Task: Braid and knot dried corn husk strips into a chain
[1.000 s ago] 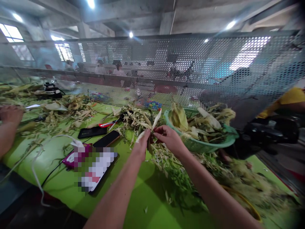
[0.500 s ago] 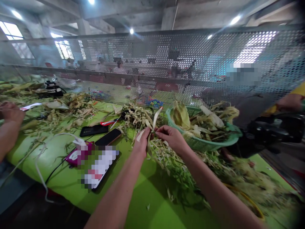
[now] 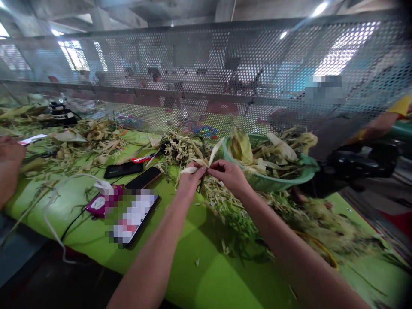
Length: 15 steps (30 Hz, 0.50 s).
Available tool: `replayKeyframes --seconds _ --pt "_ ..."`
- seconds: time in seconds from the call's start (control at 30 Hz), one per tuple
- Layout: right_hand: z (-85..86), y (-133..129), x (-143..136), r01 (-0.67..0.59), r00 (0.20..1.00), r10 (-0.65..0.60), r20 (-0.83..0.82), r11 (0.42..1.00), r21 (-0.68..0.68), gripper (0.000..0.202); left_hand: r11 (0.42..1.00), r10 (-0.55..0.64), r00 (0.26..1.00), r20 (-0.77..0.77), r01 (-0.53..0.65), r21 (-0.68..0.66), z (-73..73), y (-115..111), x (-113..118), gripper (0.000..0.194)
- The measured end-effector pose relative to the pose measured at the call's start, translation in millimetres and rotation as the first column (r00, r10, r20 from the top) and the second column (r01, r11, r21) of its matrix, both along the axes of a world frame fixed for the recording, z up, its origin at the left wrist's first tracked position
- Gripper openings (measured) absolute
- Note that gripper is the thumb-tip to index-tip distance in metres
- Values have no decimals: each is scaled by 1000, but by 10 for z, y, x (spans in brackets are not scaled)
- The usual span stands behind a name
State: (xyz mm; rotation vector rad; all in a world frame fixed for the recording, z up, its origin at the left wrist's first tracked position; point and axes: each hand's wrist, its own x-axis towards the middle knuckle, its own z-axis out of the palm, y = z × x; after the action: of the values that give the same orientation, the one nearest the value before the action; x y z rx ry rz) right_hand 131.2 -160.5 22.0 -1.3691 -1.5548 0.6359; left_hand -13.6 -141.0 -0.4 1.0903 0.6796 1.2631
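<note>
Pinching pale husk strips (image 3: 215,151) between thumb and fingertips of the left hand (image 3: 189,182) and of the right hand (image 3: 230,174), set almost tip to tip. Cannot make out the gripped ends, hidden under the fingers. Held just left of the green basket (image 3: 277,185), above shredded scraps (image 3: 222,195). To the left, can see a black phone (image 3: 119,171) with marks too small to read, beside a dark-screened phone (image 3: 143,178). Nearer, can see a purple packet (image 3: 96,208) with a white label, too blurred to read, and a larger phone (image 3: 135,216) masked by pixel blocks. At the left edge, can see a co-worker's hand (image 3: 9,161), cut off. Beyond the perforated screen (image 3: 189,56), can make out only dim shapes.
</note>
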Motion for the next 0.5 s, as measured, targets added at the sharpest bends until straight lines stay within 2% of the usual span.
replayKeyframes --seconds 0.17,0.33,0.4,0.5 --pt "-15 16 -23 -7 1000 7 -15 1000 -19 19 999 48 998 47 -47 -25 -19 20 26 24" --pt "23 -3 -39 -44 994 37 -99 997 -69 19 981 -15 976 216 56 -185 -30 11 49 29" --pt "37 -16 -32 -36 996 31 -79 997 -64 20 981 -38 982 184 72 -180 -12 4 35 29" --pt "40 -33 -28 -14 1000 14 -6 1000 -20 17 993 -46 997 56 52 -110 20 2 5 27"
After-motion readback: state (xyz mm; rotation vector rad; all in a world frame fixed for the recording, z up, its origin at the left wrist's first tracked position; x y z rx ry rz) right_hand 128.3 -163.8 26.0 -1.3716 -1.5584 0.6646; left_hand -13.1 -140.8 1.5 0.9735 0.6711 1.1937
